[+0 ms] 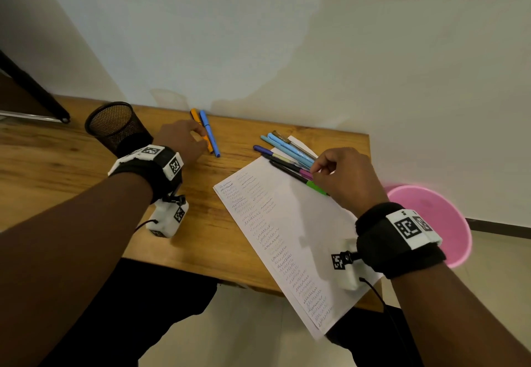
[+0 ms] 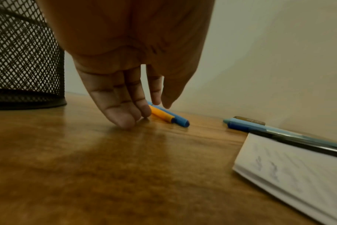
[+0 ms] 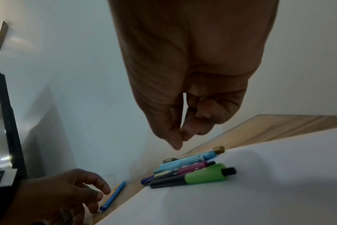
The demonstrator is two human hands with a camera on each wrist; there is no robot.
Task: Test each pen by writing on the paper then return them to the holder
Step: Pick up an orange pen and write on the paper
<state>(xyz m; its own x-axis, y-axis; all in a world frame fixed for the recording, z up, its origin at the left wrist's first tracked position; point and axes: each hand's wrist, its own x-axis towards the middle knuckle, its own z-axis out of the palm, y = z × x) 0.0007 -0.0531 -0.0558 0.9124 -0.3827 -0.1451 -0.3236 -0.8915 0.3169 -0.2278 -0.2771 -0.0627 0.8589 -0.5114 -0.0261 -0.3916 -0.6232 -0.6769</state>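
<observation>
Your left hand [image 1: 179,143] reaches out over the counter [image 1: 71,174] toward the 12 o'clock edge, its fingers [image 2: 123,117] straight and close together, tips down on the wood just beside the orange pen [image 1: 201,129]; you hold nothing with it, and whether a fingertip touches that pen I cannot tell. The orange pen lies side by side with a blue pen [image 1: 210,133], both near the wall. At about 10 o'clock from that hand the black mesh holder [image 1: 115,126] stands upright on the counter, and no pens show above its rim. Your right hand [image 1: 344,179] hangs over the far end of the paper [image 1: 287,237] at roughly 2 o'clock, its thumb and forefinger tips [image 3: 176,141] drawn together and the other fingers curled in; the right wrist view shows nothing pinched between them, with the hand above the pens and clear of them. Under it lies a bundle of pens [image 1: 287,155], partly on the paper's top edge: light blue ones, a dark blue one, a gold-capped one, and dark ones with a magenta and a green grip [image 3: 204,175]. The paper lies askew, covered in rows of scribbled loops. A pink bin [image 1: 431,220] stands on the floor off the counter's end at 3 o'clock.
</observation>
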